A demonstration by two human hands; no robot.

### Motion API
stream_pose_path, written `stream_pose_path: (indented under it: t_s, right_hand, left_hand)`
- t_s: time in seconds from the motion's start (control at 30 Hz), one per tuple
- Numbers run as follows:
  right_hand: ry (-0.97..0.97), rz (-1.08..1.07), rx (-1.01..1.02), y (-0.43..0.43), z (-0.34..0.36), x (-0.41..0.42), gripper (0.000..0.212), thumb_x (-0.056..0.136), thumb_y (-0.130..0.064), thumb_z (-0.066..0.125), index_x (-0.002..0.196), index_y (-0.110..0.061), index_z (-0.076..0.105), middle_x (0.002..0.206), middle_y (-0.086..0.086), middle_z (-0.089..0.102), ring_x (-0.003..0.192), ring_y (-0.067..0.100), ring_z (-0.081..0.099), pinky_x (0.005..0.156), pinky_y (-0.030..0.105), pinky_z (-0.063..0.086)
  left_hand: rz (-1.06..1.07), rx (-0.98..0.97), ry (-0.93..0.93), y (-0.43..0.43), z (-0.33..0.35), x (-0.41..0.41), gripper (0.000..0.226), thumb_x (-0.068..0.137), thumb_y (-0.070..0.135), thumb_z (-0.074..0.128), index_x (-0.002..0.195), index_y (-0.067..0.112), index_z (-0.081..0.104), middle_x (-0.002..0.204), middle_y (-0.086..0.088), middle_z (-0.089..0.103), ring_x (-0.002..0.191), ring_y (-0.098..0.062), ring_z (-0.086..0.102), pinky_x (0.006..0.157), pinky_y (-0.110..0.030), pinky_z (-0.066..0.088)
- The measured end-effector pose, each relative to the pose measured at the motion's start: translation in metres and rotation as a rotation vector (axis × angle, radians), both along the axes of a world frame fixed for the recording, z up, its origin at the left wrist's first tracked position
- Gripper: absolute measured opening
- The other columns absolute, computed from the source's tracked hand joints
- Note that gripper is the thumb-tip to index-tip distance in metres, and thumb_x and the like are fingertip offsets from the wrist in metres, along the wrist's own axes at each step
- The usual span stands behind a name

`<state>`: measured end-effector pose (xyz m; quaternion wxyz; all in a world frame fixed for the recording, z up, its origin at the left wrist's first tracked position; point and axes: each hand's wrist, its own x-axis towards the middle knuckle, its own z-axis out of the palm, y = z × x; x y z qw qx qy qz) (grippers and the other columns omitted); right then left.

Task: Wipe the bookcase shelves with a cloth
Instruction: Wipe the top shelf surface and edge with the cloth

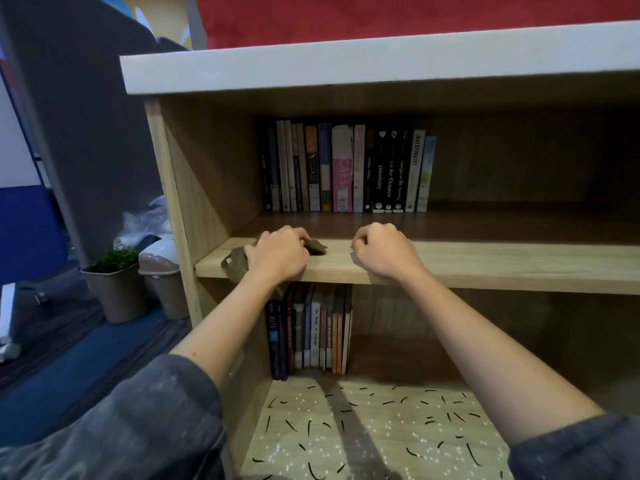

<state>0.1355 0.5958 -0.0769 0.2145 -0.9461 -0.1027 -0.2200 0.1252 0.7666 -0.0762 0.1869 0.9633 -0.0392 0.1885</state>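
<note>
A light wooden bookcase fills the view, with its middle shelf (485, 268) at hand height. My left hand (278, 256) presses a brown cloth (235, 263) flat on the shelf's front left part; cloth shows on both sides of the hand and hangs a little over the edge. My right hand (379, 252) rests on the same shelf's front edge, a short way to the right, fingers curled with nothing in them. A row of upright books (346, 168) stands at the back of this shelf.
On the lower shelf (381, 427) stand more books (310, 334) at the left, with dark specks and white dots scattered over its board. The white top board (346, 69) overhangs above. Left of the bookcase on the floor are a potted plant (114, 285) and a small bin (162, 271).
</note>
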Motion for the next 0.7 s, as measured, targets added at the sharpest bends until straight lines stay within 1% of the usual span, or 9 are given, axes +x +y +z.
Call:
stream_pose_path:
  t_s: [0.1, 0.2, 0.23, 0.3, 0.4, 0.47, 0.6, 0.63, 0.7]
  right_hand:
    - [0.002, -0.010, -0.008, 0.001, 0.001, 0.000, 0.025, 0.091, -0.022, 0.043, 0.096, -0.018, 0.067, 0.097, 0.005, 0.066, 0.088, 0.023, 0.060, 0.077, 0.037, 0.051]
    - [0.012, -0.003, 0.003, 0.001, 0.001, -0.001, 0.024, 0.091, -0.020, 0.044, 0.096, -0.017, 0.067, 0.095, 0.005, 0.067, 0.086, 0.022, 0.060, 0.077, 0.037, 0.052]
    - [0.017, 0.001, 0.002, 0.001, 0.001, -0.002, 0.025, 0.091, -0.020, 0.043, 0.097, -0.017, 0.067, 0.095, 0.005, 0.067, 0.086, 0.023, 0.061, 0.077, 0.036, 0.052]
    - [0.012, 0.001, -0.003, 0.001, 0.002, -0.002, 0.026, 0.091, -0.020, 0.042, 0.098, -0.017, 0.067, 0.096, 0.006, 0.066, 0.088, 0.024, 0.060, 0.076, 0.035, 0.050]
    - [0.001, -0.004, 0.002, 0.000, 0.001, -0.001, 0.027, 0.090, -0.020, 0.041, 0.095, -0.018, 0.067, 0.096, 0.005, 0.067, 0.087, 0.024, 0.060, 0.074, 0.033, 0.049]
    - [0.004, -0.010, 0.004, 0.000, 0.000, -0.001, 0.026, 0.090, -0.020, 0.042, 0.095, -0.018, 0.067, 0.095, 0.005, 0.067, 0.086, 0.023, 0.060, 0.073, 0.032, 0.049]
    - [-0.007, -0.006, 0.011, 0.000, 0.000, -0.001, 0.024, 0.091, -0.020, 0.043, 0.095, -0.019, 0.067, 0.095, 0.004, 0.067, 0.084, 0.022, 0.060, 0.071, 0.032, 0.048]
    - [-0.001, 0.003, 0.013, 0.000, 0.000, -0.001, 0.025, 0.090, -0.020, 0.043, 0.095, -0.019, 0.067, 0.095, 0.004, 0.067, 0.084, 0.022, 0.060, 0.070, 0.031, 0.048]
    - [0.005, 0.013, 0.015, -0.001, 0.000, 0.000, 0.026, 0.090, -0.020, 0.042, 0.095, -0.018, 0.068, 0.096, 0.005, 0.067, 0.086, 0.023, 0.060, 0.070, 0.030, 0.047]
  left_hand:
    - [-0.208, 0.018, -0.026, -0.010, 0.003, -0.020, 0.028, 0.097, 0.021, 0.037, 0.113, 0.028, 0.059, 0.115, 0.003, 0.057, 0.104, -0.020, 0.053, 0.085, -0.034, 0.042]
    - [-0.312, -0.187, -0.022, -0.006, 0.012, -0.032, 0.024, 0.099, 0.018, 0.037, 0.107, 0.026, 0.059, 0.103, -0.001, 0.061, 0.092, -0.017, 0.056, 0.074, -0.030, 0.044]
    - [-0.282, -0.227, -0.078, 0.000, 0.016, -0.029, 0.024, 0.099, 0.017, 0.037, 0.108, 0.023, 0.058, 0.103, -0.002, 0.059, 0.092, -0.017, 0.055, 0.075, -0.031, 0.043]
    - [-0.150, -0.148, -0.160, 0.014, 0.020, -0.012, 0.025, 0.099, 0.021, 0.037, 0.114, 0.022, 0.057, 0.111, -0.001, 0.053, 0.103, -0.022, 0.052, 0.089, -0.041, 0.043]
    - [-0.009, 0.065, 0.019, 0.012, 0.009, -0.006, 0.030, 0.099, 0.028, 0.035, 0.122, 0.029, 0.054, 0.127, 0.000, 0.051, 0.120, -0.030, 0.044, 0.101, -0.054, 0.034]
    - [-0.079, 0.062, 0.029, 0.001, 0.002, -0.011, 0.027, 0.098, 0.029, 0.037, 0.118, 0.033, 0.056, 0.128, 0.002, 0.053, 0.117, -0.025, 0.047, 0.099, -0.051, 0.038]
    - [-0.396, -0.138, 0.027, -0.010, 0.007, -0.037, 0.024, 0.097, 0.018, 0.043, 0.111, 0.024, 0.062, 0.115, 0.003, 0.059, 0.106, -0.013, 0.052, 0.090, -0.030, 0.041]
    - [-0.388, -0.199, -0.013, -0.006, 0.011, -0.039, 0.024, 0.097, 0.017, 0.043, 0.111, 0.023, 0.062, 0.112, 0.003, 0.058, 0.104, -0.012, 0.052, 0.088, -0.028, 0.040]
    - [-0.206, -0.207, -0.205, 0.016, 0.015, -0.032, 0.025, 0.098, 0.022, 0.042, 0.114, 0.024, 0.061, 0.110, 0.002, 0.057, 0.101, -0.016, 0.052, 0.087, -0.035, 0.042]
